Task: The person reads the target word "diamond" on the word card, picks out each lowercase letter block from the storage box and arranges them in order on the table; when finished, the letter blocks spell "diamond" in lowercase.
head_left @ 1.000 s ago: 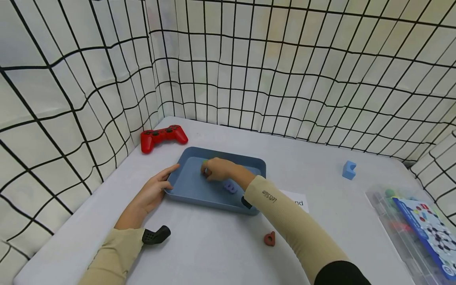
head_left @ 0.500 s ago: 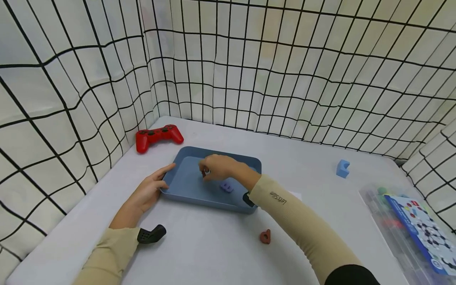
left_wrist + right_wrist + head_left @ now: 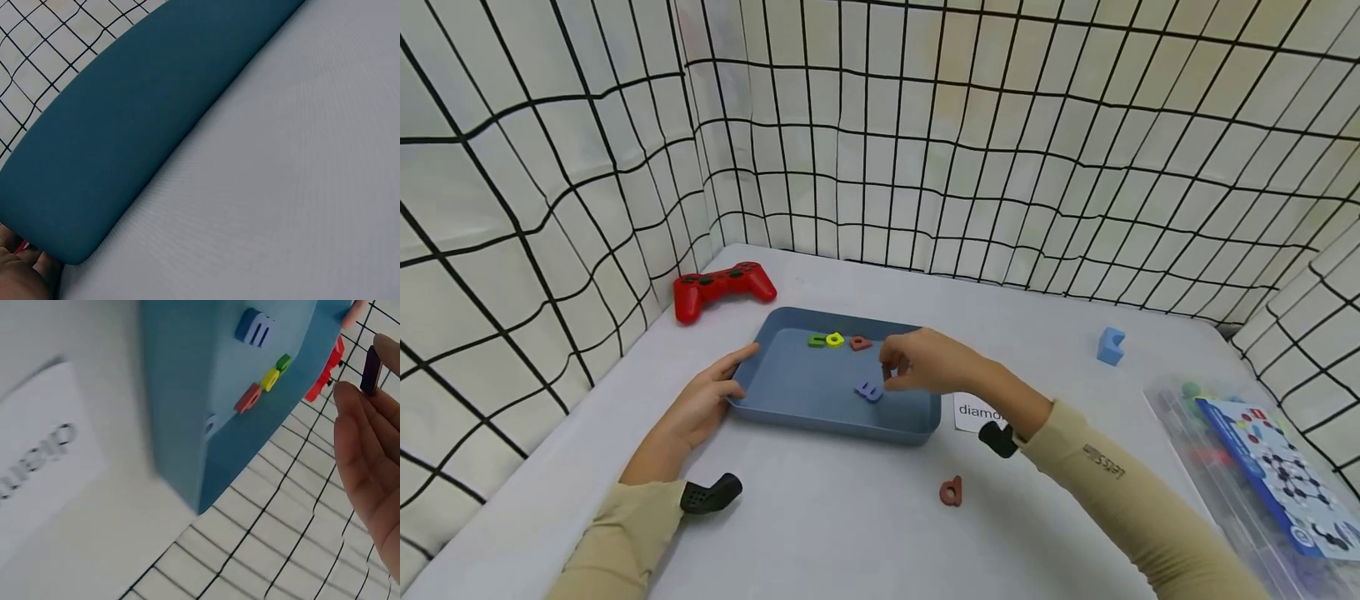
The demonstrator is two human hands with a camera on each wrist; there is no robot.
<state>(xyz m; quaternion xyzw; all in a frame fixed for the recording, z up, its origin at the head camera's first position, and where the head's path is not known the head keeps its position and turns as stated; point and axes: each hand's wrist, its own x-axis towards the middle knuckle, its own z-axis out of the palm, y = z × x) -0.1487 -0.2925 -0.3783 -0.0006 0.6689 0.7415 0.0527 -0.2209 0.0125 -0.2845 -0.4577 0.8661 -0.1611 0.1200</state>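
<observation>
A blue-grey tray [image 3: 831, 423] sits on the white table. My left hand [image 3: 700, 410] holds its left end, with thumb and index finger at the rim; in the left wrist view the fingers [image 3: 25, 275] are partly hidden behind the tray's corner. Above the tray's right part, my right hand [image 3: 928, 362] pinches a small dark purple piece [image 3: 370, 370] seen edge-on, so its shape cannot be told. In the tray lie a green letter [image 3: 817, 341], a yellow letter o [image 3: 835, 339], a red letter [image 3: 860, 342] and a purple letter m [image 3: 868, 391].
A printed card [image 3: 973, 412] lies right of the tray, partly covered by my right arm. A red letter [image 3: 951, 491] lies in front. Around are a red game controller [image 3: 724, 288], a blue block [image 3: 1110, 346], a clear box [image 3: 1195, 475] with a booklet, and black netting [image 3: 895, 133].
My right hand has moved right and lifted away from the tray's middle, uncovering the green, yellow and red letters. The left hand stays at the tray. The head view has shifted slightly.
</observation>
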